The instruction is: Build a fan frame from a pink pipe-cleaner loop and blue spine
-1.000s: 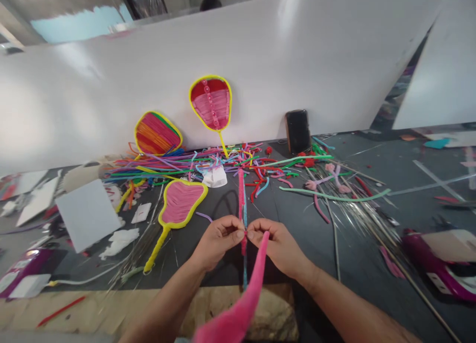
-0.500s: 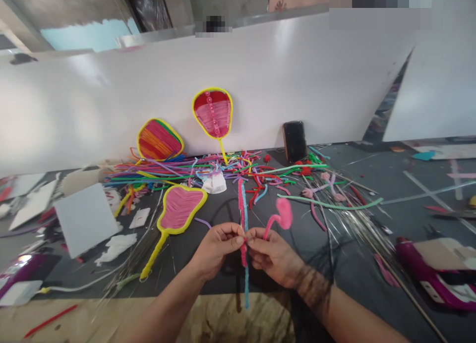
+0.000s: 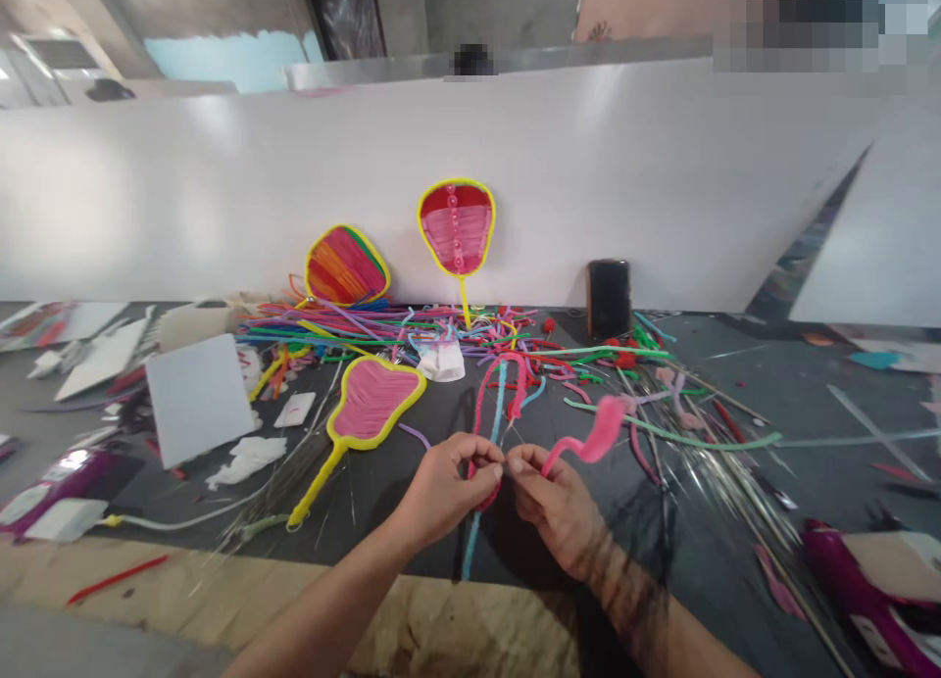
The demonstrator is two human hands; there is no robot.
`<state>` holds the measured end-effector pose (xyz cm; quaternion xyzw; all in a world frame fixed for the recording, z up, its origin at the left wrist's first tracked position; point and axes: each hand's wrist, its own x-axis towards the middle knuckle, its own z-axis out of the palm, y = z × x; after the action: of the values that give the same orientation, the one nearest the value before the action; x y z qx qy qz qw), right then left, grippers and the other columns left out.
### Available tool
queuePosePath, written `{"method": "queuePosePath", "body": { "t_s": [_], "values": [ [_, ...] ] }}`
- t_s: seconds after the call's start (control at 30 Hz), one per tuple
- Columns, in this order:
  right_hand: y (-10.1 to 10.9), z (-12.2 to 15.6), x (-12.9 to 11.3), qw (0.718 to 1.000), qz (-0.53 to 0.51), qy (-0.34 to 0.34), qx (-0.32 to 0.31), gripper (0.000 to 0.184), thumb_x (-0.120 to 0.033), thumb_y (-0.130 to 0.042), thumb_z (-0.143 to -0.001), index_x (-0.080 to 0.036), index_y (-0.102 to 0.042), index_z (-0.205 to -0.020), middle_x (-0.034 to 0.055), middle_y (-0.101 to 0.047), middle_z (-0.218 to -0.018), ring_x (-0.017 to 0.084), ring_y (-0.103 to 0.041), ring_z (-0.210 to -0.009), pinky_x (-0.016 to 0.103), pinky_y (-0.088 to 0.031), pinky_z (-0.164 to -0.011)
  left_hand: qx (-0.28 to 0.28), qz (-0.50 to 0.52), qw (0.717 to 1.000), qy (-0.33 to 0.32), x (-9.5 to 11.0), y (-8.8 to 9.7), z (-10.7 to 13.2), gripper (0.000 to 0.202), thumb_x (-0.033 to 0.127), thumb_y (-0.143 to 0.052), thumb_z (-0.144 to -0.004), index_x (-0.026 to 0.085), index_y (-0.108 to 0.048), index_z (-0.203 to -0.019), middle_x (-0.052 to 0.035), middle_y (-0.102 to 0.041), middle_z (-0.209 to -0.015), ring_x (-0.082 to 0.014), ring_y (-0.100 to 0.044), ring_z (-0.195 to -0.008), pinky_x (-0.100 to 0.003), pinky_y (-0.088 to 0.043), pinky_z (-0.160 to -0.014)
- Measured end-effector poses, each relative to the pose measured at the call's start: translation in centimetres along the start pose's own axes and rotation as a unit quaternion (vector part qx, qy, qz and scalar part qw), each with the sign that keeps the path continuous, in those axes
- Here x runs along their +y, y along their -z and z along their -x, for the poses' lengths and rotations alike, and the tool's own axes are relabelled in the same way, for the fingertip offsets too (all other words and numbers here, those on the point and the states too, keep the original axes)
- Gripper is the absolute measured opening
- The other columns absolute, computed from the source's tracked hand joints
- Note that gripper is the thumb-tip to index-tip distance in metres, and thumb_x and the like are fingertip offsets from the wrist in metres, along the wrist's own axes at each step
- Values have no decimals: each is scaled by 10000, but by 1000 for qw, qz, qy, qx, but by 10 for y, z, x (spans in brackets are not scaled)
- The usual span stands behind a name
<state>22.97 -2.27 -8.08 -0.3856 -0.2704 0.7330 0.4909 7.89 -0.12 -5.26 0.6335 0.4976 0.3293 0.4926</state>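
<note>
My left hand [image 3: 465, 477] is closed in a pinch on a bent pink pipe cleaner [image 3: 478, 404] and a light blue pipe cleaner [image 3: 471, 543]. The pink one arches over above the fingers, and the blue one runs through the arch, its lower end sticking out below the hand. Close beside it, my right hand [image 3: 555, 497] is closed too, fingertips nearly touching the left's. From its grip rises a thick pink pipe cleaner [image 3: 604, 429] with a curled end. What lies between the right fingertips is hidden. Left of the hands lies a pink fan [image 3: 376, 404] with a yellow rim and handle.
Another fan [image 3: 456, 229] and a striped one [image 3: 345, 266] lean on the white board behind a heap of pipe cleaners [image 3: 353, 335]. A phone [image 3: 609, 298] stands at right. Thin wires [image 3: 724, 492] and a purple glue gun [image 3: 871, 585] lie nearer.
The pink pipe cleaner, straight before, now bends into an arch. The blue one leans more to the left at its bottom. The view has turned a little left.
</note>
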Motion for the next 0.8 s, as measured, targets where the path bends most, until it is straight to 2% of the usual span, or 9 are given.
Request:
{"method": "queuePosePath", "body": {
  "t_s": [0.1, 0.17, 0.23, 0.3, 0.37, 0.43, 0.53, 0.67, 0.8],
  "values": [
    [2, 1, -7, 999, 19, 16, 28, 396, -487, -769, -649, -160, -605, -800, -119, -313, -459, 34, -232, -408, 190, -194, -417, 20, -174, 980, -91, 9, -7, 3, 84, 165, -592, -730, 192, -670, -711, -13, -626, -701, -173, -542, -755, -316, -383, -781],
    [6, -2, -12, 997, 43, 25, 50, 411, -483, -791, -620, -152, -612, -787, -98, -379, -488, 41, -290, -431, 191, -216, -427, -13, -216, 968, -123, 12, -10, 3, 95, 202, -601, -750, 198, -663, -678, -18, -623, -679, -188, -544, -766, -338, -377, -797],
    [12, -7, -16, 996, 54, 29, 70, 409, -485, -797, -611, -149, -604, -743, -98, -366, -481, 41, -288, -430, 190, -212, -424, -25, -225, 965, -131, 12, -6, 0, 115, 258, -600, -777, 204, -665, -699, -26, -630, -683, -206, -553, -796, -352, -383, -803],
    [19, -13, -19, 996, 45, 29, 77, 406, -502, -781, -625, -152, -600, -725, -116, -288, -454, 34, -228, -405, 187, -181, -410, 33, -207, 971, -118, 8, 5, -7, 145, 273, -566, -810, 214, -678, -882, -45, -665, -804, -219, -568, -870, -365, -396, -832],
    [25, -16, -24, 997, 29, 20, 70, 397, -511, -761, -648, -161, -583, -706, -115, -280, -463, 30, -201, -394, 188, -169, -402, 102, -153, 978, -96, 0, 20, -17, 223, 236, -547, -806, 199, -638, -1006, -77, -663, -1001, -223, -567, -978, -378, -405, -890],
    [29, -17, -28, 999, 18, 11, 47, 377, -500, -742, -677, -171, -560, -690, -106, -301, -484, 29, -196, -392, 189, -174, -400, 116, -82, 989, -45, -12, 32, -27, 328, 223, -554, -780, 179, -579, -1104, -102, -615, -1133, -228, -556, -1062, -376, -436, -892],
    [30, -13, -32, 1000, 15, -2, -10, 348, -472, -700, -737, -184, -521, -659, -100, -274, -493, 40, -164, -398, 199, -162, -402, 84, -20, 996, 16, -30, 38, -40, 386, 217, -542, -776, 136, -538, -1153, -133, -601, -1162, -217, -578, -1069, -380, -453, -917],
    [31, -8, -31, 997, -7, -6, -82, 329, -428, -673, -773, -189, -502, -626, -92, -255, -494, 53, -134, -410, 218, -136, -423, 59, -7, 998, 29, -45, 32, -55, 414, 209, -540, -781, 132, -531, -1188, -159, -607, -1197, -215, -606, -1063, -365, -478, -896],
    [31, -2, -30, 988, -20, 2, -151, 363, -424, -669, -773, -183, -482, -575, -86, -256, -480, 50, -148, -399, 229, -142, -436, 16, -39, 999, 17, -43, 29, -70, 430, 220, -517, -799, 103, -524, -1212, -185, -637, -1153, -213, -654, -947, -334, -516, -782]
  ]
}}
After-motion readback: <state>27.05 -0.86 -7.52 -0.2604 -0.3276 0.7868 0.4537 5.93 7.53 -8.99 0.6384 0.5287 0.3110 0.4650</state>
